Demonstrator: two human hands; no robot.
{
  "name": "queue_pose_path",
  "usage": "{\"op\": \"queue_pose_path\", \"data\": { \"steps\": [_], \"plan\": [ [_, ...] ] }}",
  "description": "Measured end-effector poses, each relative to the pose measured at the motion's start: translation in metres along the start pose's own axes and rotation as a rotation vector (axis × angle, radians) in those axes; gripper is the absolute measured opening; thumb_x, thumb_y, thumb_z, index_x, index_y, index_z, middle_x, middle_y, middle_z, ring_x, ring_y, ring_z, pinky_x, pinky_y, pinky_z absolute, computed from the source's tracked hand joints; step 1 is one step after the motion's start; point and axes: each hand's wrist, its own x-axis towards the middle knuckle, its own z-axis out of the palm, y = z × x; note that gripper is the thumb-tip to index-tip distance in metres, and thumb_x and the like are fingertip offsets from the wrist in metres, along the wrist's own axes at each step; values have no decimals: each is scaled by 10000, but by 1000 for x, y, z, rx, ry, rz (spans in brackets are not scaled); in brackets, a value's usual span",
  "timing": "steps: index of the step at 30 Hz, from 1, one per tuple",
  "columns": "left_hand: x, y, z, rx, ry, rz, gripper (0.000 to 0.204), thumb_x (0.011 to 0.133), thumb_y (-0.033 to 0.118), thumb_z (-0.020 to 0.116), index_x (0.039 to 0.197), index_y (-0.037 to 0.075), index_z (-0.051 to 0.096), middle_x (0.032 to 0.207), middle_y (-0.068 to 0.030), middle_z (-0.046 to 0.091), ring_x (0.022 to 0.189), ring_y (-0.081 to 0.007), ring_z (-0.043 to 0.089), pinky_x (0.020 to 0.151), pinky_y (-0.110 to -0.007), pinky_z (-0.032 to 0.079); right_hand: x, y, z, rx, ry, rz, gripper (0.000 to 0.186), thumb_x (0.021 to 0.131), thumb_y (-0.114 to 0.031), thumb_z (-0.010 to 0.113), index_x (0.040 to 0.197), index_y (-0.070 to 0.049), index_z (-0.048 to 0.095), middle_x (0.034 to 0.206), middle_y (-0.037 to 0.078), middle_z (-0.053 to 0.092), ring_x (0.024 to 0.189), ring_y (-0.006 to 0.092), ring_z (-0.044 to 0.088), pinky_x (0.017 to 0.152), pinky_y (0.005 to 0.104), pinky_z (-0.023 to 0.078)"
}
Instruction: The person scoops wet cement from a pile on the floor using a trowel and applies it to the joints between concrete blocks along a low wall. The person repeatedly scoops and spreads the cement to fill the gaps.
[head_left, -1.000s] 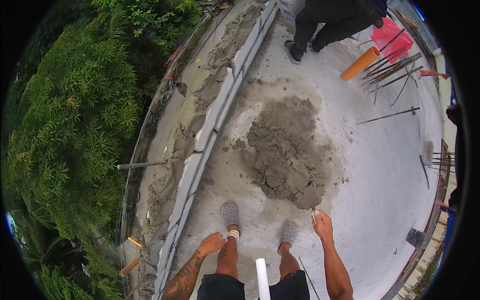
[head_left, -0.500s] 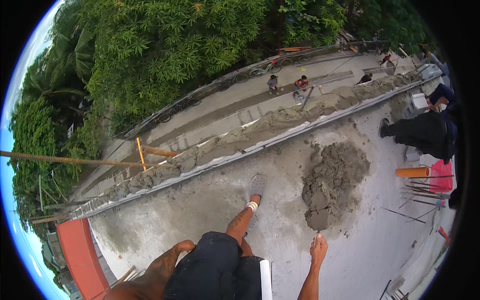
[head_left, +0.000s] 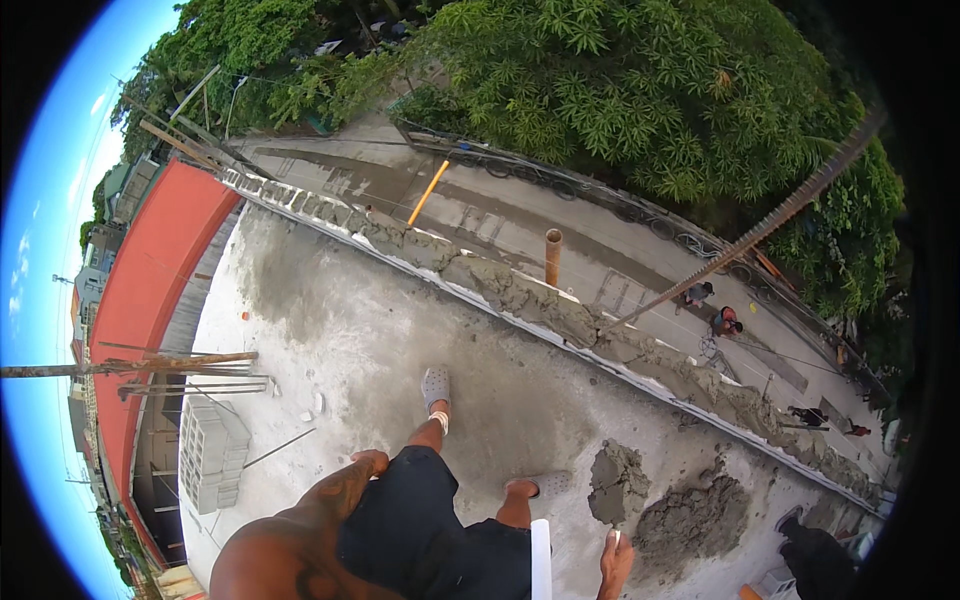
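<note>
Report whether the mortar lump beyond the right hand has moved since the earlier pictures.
Yes. The mortar lump beyond the right hand, earlier at the lower end of the mortar pile, now shows to the pile's left, though the view turned.

Blocks (head_left: 215, 455) stand left, mortar pile (head_left: 695, 520) right, wall (head_left: 500, 311) beyond.

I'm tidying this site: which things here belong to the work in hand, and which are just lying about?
Work in hand, apparently:
mortar-covered trowel in the right hand
mortar heap
mortar-topped wall

Apparently just lying about:
thin rod
pale fragments
small orange scrap
</note>
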Motion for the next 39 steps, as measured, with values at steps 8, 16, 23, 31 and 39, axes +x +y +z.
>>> {"op": "queue_pose_path", "data": {
  "steps": [8, 16, 23, 31, 39],
  "plan": [
    [91, -169, 94, -554, -86, 559, 235, 793, 197, 653, 930, 24, 732, 922, -187, 716, 819, -337, 704, 699, -454, 544, 71, -279, 130, -189, -373, -314, 405, 913, -403, 641, 927, 1, 661, 810, 266, 675, 806, 475, 663, 690, 504, 509],
    [67, -232, 62, -1492, -199, 206, 392, 926, 290, 598, 1171, -16, 625, 801, -89, 651, 639, -144, 574, 507, -308, 444, 149, -560, 350, -238, -668, -504, 509, 941, -521, 573, 1038, -31, 673, 858, 234, 674, 815, 421, 650, 739, 460, 491],
    [43, -235, 55, -1868, -333, -103, 486, 973, 409, 554, 1295, 45, 554, 1160, -123, 665, 1021, -252, 656, 820, -418, 496, 183, -781, 490, -234, -673, -416, 599, 947, -575, 491, 990, -2, 659, 852, 265, 661, 881, 427, 645, 802, 496, 466],
    [3, -188, 143, -2048, -526, -250, 589, 932, 470, 581, 1336, 45, 526, 1222, -168, 642, 1038, -298, 656, 853, -486, 503, 193, -855, 547, -302, -5, -771, 401, 985, -393, 543, 1055, -8, 633, 939, 238, 688, 892, 458, 653, 790, 527, 506],
    [-14, -173, 110, -2180, -367, -292, 557, 941, 454, 559, 1307, 34, 527, 1224, -172, 641, 1068, -299, 641, 872, -488, 489, 154, -827, 558, -109, 78, -770, 306, 956, -242, 598, 1159, -19, 546, 1025, 247, 664, 918, 451, 647, 788, 527, 507]
  ]
}}
